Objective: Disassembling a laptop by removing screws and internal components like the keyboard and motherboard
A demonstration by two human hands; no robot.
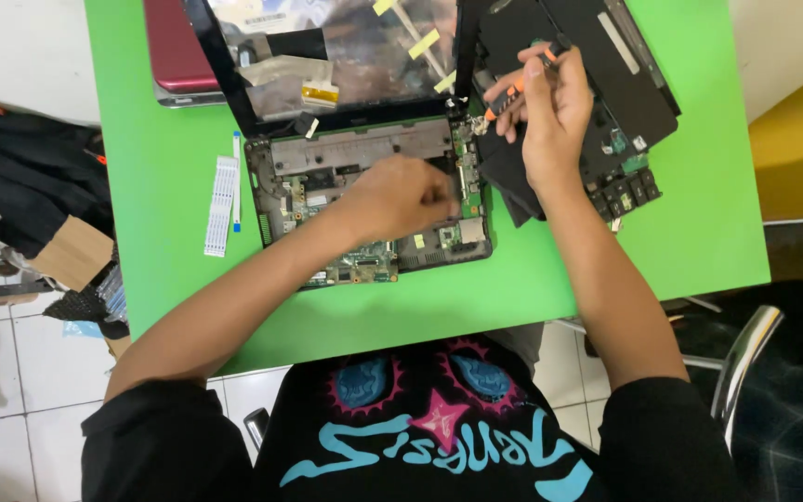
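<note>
**Opened laptop base on a green table, screwdriver at the hinge corner**

The opened laptop base (369, 209), its circuit board exposed, lies at the middle of the green table (169, 149). The right hand (550, 107) is closed around an orange-and-black screwdriver (511, 93), fingers wrapped narrow on the handle, with the tip pointing down at the rear right corner of the base, beside the hinge. The left hand (401, 195) rests on the board right of the base's centre, fingers curled inward; whether they pinch a small part cannot be told, since the hand is blurred and hides its own fingertips.

As a judgement, work at this corner goes best with the driver upright over the screw head and the left hand pressing the base flat so it does not slide.

Behind the base the screen frame (327, 56) stands open with foil and yellow tape strips showing. Just right of the base lies a removed black cover (606, 74) with a keyboard edge, which crowds the right wrist. Left of the base lie a white flat ribbon cable (220, 204) and a thin white strip. A red laptop (177, 51) sits behind the base to the left. A chair armrest (745, 358) shows off the table, to the right.
</note>
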